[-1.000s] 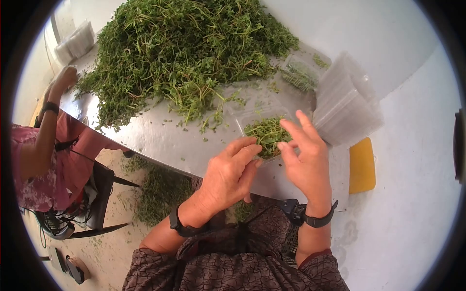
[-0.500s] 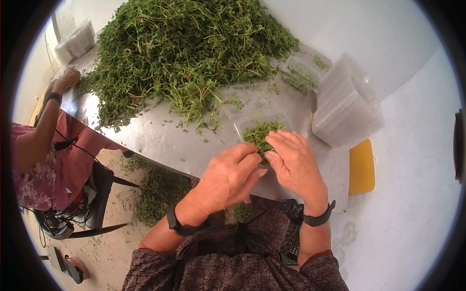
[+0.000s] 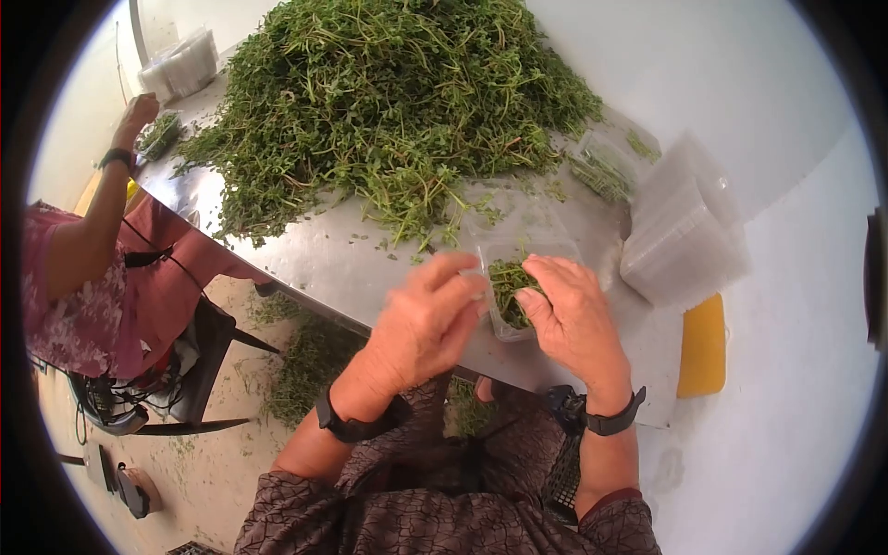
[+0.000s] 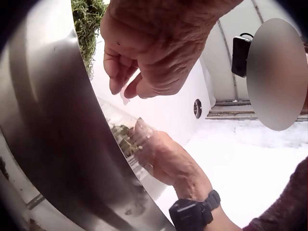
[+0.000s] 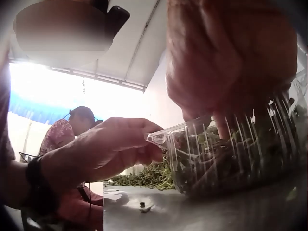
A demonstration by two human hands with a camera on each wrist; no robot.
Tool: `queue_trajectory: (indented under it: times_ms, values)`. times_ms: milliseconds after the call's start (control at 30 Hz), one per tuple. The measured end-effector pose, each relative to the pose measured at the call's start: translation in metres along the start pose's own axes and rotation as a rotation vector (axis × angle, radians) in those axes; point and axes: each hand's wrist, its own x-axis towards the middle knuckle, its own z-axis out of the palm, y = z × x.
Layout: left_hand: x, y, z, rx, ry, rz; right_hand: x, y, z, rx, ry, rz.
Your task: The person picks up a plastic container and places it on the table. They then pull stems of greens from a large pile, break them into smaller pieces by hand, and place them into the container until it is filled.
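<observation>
A clear plastic clamshell box [image 3: 511,333] sits near the table's front edge, lid folded back, with leafy green stems [image 3: 505,277] inside. My right hand [image 3: 578,319] reaches over its right side, thumb apart from the fingers. In the right wrist view, fingertips of the right hand [image 5: 231,62] dip into the greens behind the ribbed wall. My left hand [image 3: 425,319], blurred in the head view, is by the box's left side with loosely bent fingers. The left wrist view has the left hand [image 4: 149,57] above the right, thumb close to the fingers.
A large heap of greens [image 3: 388,102] covers the table's back. To the right stand a filled box [image 3: 601,171], a tall stack of clear boxes [image 3: 684,231] and a yellow object [image 3: 703,347]. Another person [image 3: 92,250] sits at left, near a box of greens [image 3: 159,136].
My left hand has drawn away from the greens toward the left. The right hand's raised, spread fingers have come down over the box. The head view has shifted, moving the table rightward and down.
</observation>
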Motion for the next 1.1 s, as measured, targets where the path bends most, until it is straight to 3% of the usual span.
queue_trajectory:
  times_ms: [133,200,400,500,633,733,800,1000,1100]
  values:
    - [0.007,-0.015,-0.010,0.227,0.124,-0.021,0.001,-0.003,0.002,-0.012,-0.078,0.013]
    - [0.012,-0.016,-0.013,0.391,0.029,-0.100,0.001,-0.002,0.001,-0.028,-0.103,0.007]
    - [0.011,-0.034,0.001,0.541,-0.122,-0.045,-0.001,-0.001,0.003,0.013,-0.070,0.033]
    - [0.013,-0.035,0.002,0.545,-0.213,-0.095,-0.003,0.000,0.001,-0.020,-0.022,0.012]
    - [0.014,-0.038,0.002,0.529,-0.189,-0.085,-0.006,0.002,-0.003,-0.013,0.033,0.020]
    - [0.017,-0.027,-0.007,0.319,-0.054,-0.112,-0.008,0.004,-0.005,-0.005,0.059,0.018]
    - [0.019,-0.024,-0.014,-0.031,0.087,-0.166,-0.008,0.004,-0.005,-0.001,0.071,0.016]
    - [0.018,-0.016,-0.025,-0.498,0.178,-0.165,-0.007,-0.001,-0.006,0.020,0.147,-0.033]
    - [0.017,-0.006,-0.026,-0.316,0.127,-0.058,-0.007,-0.003,-0.006,0.102,0.220,-0.008]
